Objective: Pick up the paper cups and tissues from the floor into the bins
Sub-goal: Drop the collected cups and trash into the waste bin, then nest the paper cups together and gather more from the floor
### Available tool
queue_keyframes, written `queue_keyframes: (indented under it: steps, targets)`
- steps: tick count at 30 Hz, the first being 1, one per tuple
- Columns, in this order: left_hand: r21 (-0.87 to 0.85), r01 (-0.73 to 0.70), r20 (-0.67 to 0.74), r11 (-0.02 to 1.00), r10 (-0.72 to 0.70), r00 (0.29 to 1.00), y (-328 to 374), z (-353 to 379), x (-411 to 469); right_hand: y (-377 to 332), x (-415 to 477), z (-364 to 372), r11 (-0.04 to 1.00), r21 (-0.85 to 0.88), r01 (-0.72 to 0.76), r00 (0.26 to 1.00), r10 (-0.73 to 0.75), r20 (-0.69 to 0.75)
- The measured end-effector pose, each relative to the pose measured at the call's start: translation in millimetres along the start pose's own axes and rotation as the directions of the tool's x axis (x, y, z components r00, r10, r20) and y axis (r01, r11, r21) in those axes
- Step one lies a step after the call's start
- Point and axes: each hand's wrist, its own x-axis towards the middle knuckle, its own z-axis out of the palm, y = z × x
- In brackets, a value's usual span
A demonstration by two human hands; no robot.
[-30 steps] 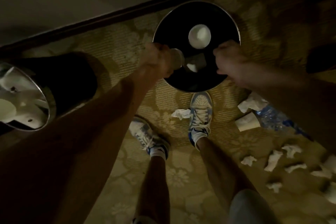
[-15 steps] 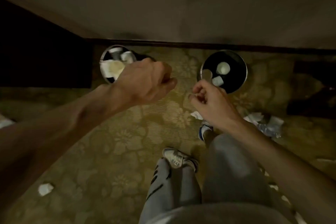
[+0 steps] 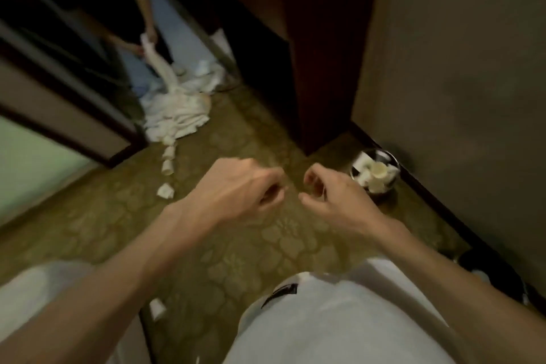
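Observation:
My left hand (image 3: 242, 189) is curled into a loose fist with nothing in it, held above the patterned carpet. My right hand (image 3: 334, 195) hangs beside it, fingers half curled and apart from the thumb, also empty. Just right of it, a shiny bin (image 3: 394, 167) full of paper cups and tissues stands against the wall. A second, dark bin (image 3: 490, 272) shows at the lower right, partly hidden by my right arm. On the floor to the left lie two paper cups (image 3: 167, 167), a crumpled tissue (image 3: 165, 190), and another paper cup (image 3: 157, 309) near my legs.
A pile of white towels (image 3: 177, 115) lies in the doorway ahead, where another person (image 3: 141, 38) holds a cloth. A dark wooden cabinet (image 3: 319, 53) juts out at centre right, with a wall (image 3: 458, 68) beyond it. A door frame (image 3: 74, 115) stands at the left.
The view has swung left, away from the two bins, toward the doorway. The cup from my left hand is gone and both hands have drawn back, empty, closer together.

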Motion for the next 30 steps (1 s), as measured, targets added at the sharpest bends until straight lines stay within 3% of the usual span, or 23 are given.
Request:
queue_keyframes:
  steps: [4,8,13,16,20,22,26,30]
  targets:
    - [-0.125,0.27,-0.02,0.955,-0.275,0.961,-49.6,31.1,-90.2,-57.4,43.1,53.2,0.966,-0.138,0.219,0.971,-0.203,0.125]
    - [-0.206,0.536,0.021,0.819,-0.544,0.839,-83.3,75.8,-151.2,-89.3,81.2,114.0,0.913,-0.216,0.346,0.915,-0.277,0.293]
    - [-0.202,0.726,0.091,0.657,-0.726,0.682,-125.1,129.0,-197.7,-114.0,138.6,183.7,0.868,-0.208,0.451,0.815,-0.305,0.492]
    - [-0.283,0.805,0.118,0.522,-0.814,0.569,-167.1,150.0,-208.0,-129.6,185.8,220.6,0.873,-0.172,0.457,0.775,-0.296,0.559]
    - [-0.372,0.889,0.162,0.268,-0.924,0.346,-237.9,156.9,-212.4,-161.3,256.9,255.5,0.887,-0.144,0.439,0.713,-0.246,0.657]
    - [-0.374,0.906,0.144,0.198,-0.953,0.267,-276.6,162.0,-215.8,-183.0,291.9,275.0,0.887,-0.137,0.441,0.685,-0.234,0.691]
    - [-0.383,0.921,0.229,0.071,-0.959,0.169,-344.8,179.8,-224.0,-231.6,358.7,314.6,0.853,-0.135,0.504,0.611,-0.243,0.753]
    - [-0.502,0.865,0.26,-0.02,-0.957,0.129,-408.0,204.3,-232.9,-272.5,420.2,359.3,0.827,-0.188,0.53,0.547,-0.164,0.821]
